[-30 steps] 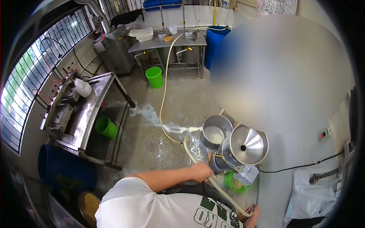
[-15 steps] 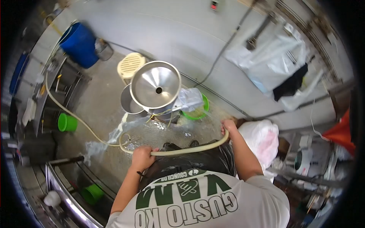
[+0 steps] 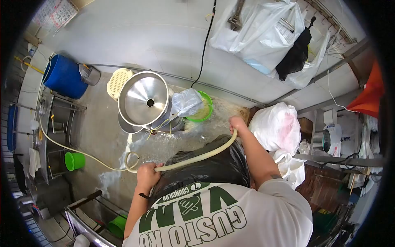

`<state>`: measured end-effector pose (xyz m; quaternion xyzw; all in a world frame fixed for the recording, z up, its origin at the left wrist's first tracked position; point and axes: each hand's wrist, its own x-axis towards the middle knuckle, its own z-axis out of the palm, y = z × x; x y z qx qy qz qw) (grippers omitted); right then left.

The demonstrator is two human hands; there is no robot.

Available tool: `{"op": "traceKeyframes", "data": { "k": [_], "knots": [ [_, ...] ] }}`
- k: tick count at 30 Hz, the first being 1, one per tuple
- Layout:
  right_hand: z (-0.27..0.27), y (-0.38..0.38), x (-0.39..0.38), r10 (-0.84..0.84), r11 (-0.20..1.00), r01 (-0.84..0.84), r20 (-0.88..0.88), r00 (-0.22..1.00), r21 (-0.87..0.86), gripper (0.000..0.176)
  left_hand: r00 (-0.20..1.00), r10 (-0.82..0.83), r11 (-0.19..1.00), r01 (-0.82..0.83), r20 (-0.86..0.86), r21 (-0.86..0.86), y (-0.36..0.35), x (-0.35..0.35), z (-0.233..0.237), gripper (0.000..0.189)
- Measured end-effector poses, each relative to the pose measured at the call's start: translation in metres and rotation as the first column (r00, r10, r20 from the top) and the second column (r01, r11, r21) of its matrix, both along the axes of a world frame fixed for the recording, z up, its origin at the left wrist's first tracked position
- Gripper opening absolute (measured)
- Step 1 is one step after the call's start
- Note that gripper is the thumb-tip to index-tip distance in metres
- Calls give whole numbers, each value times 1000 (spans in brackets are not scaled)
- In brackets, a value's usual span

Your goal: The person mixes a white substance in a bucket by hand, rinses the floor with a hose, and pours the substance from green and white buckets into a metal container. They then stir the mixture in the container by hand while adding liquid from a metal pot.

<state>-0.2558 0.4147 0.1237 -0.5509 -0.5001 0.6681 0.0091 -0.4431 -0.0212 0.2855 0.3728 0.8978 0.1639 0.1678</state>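
A pale cream hose [image 3: 201, 157] runs across the front of my body. My left hand [image 3: 148, 177] is closed around it near my waist, where a loop of the hose hangs just beyond. Farther forward on the right, my right hand [image 3: 237, 124] grips the hose near its end; the tip itself is hard to make out. Ahead of that hand stands a green basin [image 3: 210, 108] with cloudy contents. Beside it is a steel machine with a wide funnel-shaped hopper [image 3: 138, 101], and a clear plastic bag [image 3: 187, 103] covers part of it.
The floor [image 3: 98, 131] is wet, with whitish liquid streaks. A blue drum [image 3: 66, 78] and a green bucket [image 3: 75, 161] stand at the left. A stuffed white sack [image 3: 275, 127] sits close to my right arm. Plastic bags [image 3: 263, 37] hang on the wall.
My view has turned to the right, so the machine and basin appear farther left. Both hands keep their hold on the hose, and my right hand sits slightly higher in view.
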Motion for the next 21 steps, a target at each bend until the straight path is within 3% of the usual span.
{"op": "traceKeyframes", "data": {
  "k": [1, 2, 4, 7, 14, 16, 21],
  "knots": [
    [-1, 1, 1, 142, 990, -143, 68, 988, 5, 10, 1000, -9, 1000, 9, -2, -1, 1, 0, -1, 45],
    [-2, 2, 2, 134, 991, -135, 66, 989, 6, 10, 1000, -4, 1000, 4, -5, -7, 2, -1, -3, 46],
    [14, 0, 0, -43, 999, 43, -17, 999, 22, 9, 1000, -2, 1000, 1, -12, -12, 5, -1, -3, 46],
    [28, 5, -4, -95, 995, 97, -131, 987, 3, 9, 1000, 25, 999, -24, 8, -36, 10, 1, -1, 47],
    [24, 15, -17, -79, 994, 85, -97, 992, 61, 8, 998, 50, 997, -48, 30, -53, 19, 7, 6, 46],
    [22, 16, -17, -160, 985, 166, -125, 979, 38, 7, 999, 34, 999, -34, 16, -37, 18, 8, 5, 46],
    [16, 17, -8, -100, 993, 107, -118, 988, 48, 6, 1000, 14, 1000, -14, -21, -20, 15, 12, 3, 47]
  ]
}}
